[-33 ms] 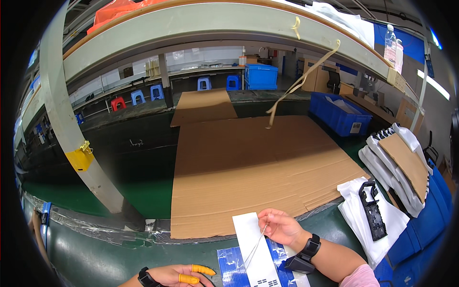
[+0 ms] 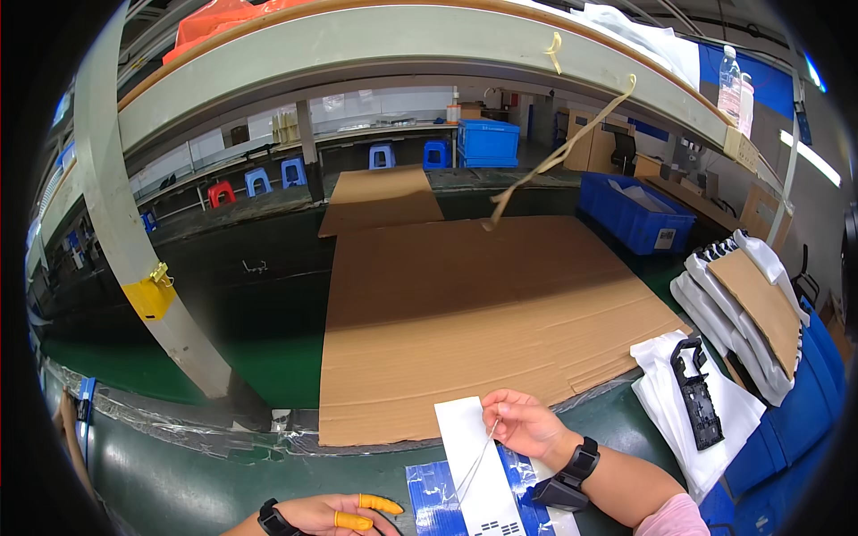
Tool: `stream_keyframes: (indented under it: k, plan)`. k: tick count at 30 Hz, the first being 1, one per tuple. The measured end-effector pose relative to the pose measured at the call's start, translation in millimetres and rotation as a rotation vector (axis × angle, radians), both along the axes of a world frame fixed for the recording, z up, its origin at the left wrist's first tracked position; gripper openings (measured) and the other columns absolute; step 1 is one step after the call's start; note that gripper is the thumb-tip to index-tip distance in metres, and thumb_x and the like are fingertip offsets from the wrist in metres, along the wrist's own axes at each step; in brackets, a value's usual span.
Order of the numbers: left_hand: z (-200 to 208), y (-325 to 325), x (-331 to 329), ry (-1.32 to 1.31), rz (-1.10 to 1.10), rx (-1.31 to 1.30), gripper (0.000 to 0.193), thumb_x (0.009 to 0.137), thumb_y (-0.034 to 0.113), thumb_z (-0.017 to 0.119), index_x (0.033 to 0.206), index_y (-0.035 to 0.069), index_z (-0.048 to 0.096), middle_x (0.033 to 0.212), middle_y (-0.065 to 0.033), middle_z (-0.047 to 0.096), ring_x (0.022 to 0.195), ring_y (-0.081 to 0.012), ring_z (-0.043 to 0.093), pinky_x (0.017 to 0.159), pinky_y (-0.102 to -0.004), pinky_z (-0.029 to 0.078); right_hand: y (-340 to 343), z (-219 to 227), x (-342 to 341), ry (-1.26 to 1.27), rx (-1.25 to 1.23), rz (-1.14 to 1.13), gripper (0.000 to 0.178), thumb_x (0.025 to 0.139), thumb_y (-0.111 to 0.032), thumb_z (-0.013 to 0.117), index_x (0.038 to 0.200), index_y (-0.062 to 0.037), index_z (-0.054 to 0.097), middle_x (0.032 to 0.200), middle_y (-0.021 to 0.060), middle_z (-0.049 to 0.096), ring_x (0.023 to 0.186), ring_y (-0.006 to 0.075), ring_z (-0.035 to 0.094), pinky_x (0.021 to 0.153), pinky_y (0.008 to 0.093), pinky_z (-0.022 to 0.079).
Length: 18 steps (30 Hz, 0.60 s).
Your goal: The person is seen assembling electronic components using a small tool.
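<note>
My right hand (image 2: 527, 423) is pinched closed on a pair of thin metal tweezers (image 2: 478, 464), their slim legs slanting down to the left. Beneath them lies a white paper strip (image 2: 466, 438) with small dark marks at its near end. The strip rests across a blue plastic-covered sheet (image 2: 429, 491) at the front of the bench. To the left, my left hand (image 2: 344, 516) lies low over the green surface, fingers stretched out and holding nothing. Yellow finger cots (image 2: 380, 504) cover two of its fingers. A dark band device is strapped on each wrist.
Flat cardboard (image 2: 483, 339) covers the bench ahead. At right a black plastic frame (image 2: 699, 402) lies on white bags (image 2: 661, 357), near stacked wrapped parts (image 2: 751, 313). A blue crate (image 2: 635, 214) stands behind. A grey post (image 2: 143, 232) and a hanging tan strap (image 2: 563, 152) intrude.
The lower end of the hanging tan strap has swung a little to the left. Both hands and the tweezers stay where they were.
</note>
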<state>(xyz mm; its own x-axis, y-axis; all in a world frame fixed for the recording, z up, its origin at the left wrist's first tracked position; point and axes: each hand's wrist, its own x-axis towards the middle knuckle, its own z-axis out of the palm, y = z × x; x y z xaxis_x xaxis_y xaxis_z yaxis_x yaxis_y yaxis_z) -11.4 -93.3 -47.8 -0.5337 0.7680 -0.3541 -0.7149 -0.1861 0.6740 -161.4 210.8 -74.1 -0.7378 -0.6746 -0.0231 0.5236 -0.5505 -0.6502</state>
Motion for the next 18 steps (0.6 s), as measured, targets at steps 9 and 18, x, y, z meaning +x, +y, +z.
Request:
stream_keyframes:
  k: [9, 18]
  plan:
    - [-0.3, -0.6, -1.2, -0.002, -0.005, 0.007, 0.039, 0.091, 0.011, 0.041, 0.128, 0.001, 0.032, 0.111, -0.0243, 0.051, 0.091, -0.0306, 0.06, 0.076, -0.038, 0.052, -2.4, -1.4, -2.4, 0.009, 0.035, -0.005, 0.018, 0.08, 0.003, 0.054, 0.098, 0.0003, 0.055, 0.082, 0.0078, 0.057, 0.067, 0.0129, 0.052, 0.063, 0.0227, 0.043]
    - [-0.2, -0.3, -0.5, -0.001, -0.006, 0.006, 0.04, 0.091, 0.01, 0.042, 0.128, 0.001, 0.031, 0.111, -0.0237, 0.051, 0.092, -0.0298, 0.06, 0.076, -0.037, 0.052, -4.2, -4.8, -2.8, 0.02, 0.103, -0.013, 0.018, 0.08, 0.003, 0.054, 0.098, 0.0017, 0.055, 0.085, 0.0101, 0.058, 0.069, 0.0142, 0.052, 0.065, 0.0234, 0.044]
